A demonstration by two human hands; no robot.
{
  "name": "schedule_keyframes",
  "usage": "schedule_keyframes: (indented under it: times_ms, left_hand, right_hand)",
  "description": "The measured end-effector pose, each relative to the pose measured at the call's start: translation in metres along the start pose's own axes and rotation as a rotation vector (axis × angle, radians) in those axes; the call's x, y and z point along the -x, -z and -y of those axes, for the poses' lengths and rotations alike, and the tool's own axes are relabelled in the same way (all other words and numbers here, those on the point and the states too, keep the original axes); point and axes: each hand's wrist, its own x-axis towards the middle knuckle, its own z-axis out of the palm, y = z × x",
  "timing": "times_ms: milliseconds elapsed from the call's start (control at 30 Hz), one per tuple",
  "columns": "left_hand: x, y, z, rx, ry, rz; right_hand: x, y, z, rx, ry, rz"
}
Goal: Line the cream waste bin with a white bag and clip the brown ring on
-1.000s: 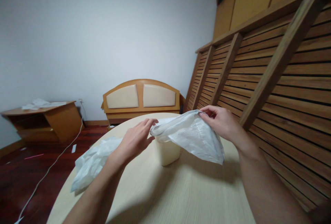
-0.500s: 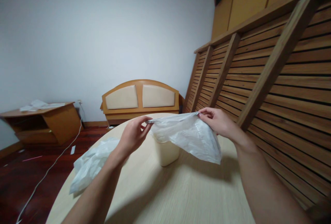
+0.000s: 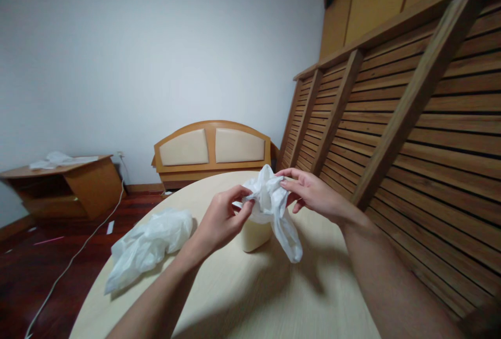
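A crumpled white plastic bag (image 3: 270,198) hangs between my two hands, above a cream-coloured bin (image 3: 252,237) that stands on the round table (image 3: 235,297). My left hand (image 3: 225,219) pinches the bag's left edge between thumb and fingers. On the other side, my right hand (image 3: 309,190) grips the bag near its top with thumb and forefinger, the other fingers loosely curled. One end of the bag dangles in front and to the right of the bin. The bin's rim and opening are hidden behind the bag and my left hand.
Another white plastic bag (image 3: 148,245) lies crumpled on the table's left part. Beyond the table are a headboard (image 3: 211,143) and a low wooden cabinet (image 3: 90,187) with papers. Slatted wooden boards (image 3: 391,119) lean at the right. A white cable (image 3: 78,250) runs across the floor.
My hands have come closer together, and the bag that was stretched out between them is now bunched up. The bin and the other bag have stayed in place.
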Motion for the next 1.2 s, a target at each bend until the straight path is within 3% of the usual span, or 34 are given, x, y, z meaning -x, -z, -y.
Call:
schedule_keyframes:
  times_ms: [100,267,367,600,867,1200]
  left_hand:
    - [0.001,0.0,-0.001,-0.024,-0.012,0.043]
    - [0.0,0.003,0.004,0.044,0.023,-0.223]
    - [-0.003,0.007,0.008,0.105,0.049,-0.312]
    - [-0.003,0.002,0.008,0.104,0.055,-0.296]
    - [0.007,-0.02,-0.002,-0.02,0.04,-0.055]
    - [0.006,-0.015,-0.008,-0.327,0.245,-0.121]
  right_hand:
    - [-0.004,-0.004,-0.003,-0.017,-0.01,-0.081]
    - [-0.018,0.003,-0.018,-0.06,-0.015,-0.19]
    - [-0.024,0.011,-0.025,-0.09,-0.018,-0.301]
    - [-0.029,0.015,-0.029,-0.182,-0.04,-0.438]
    - [-0.02,-0.007,-0.011,-0.467,-0.036,-0.337]
    - [0.001,-0.042,-0.003,-0.339,0.091,0.021]
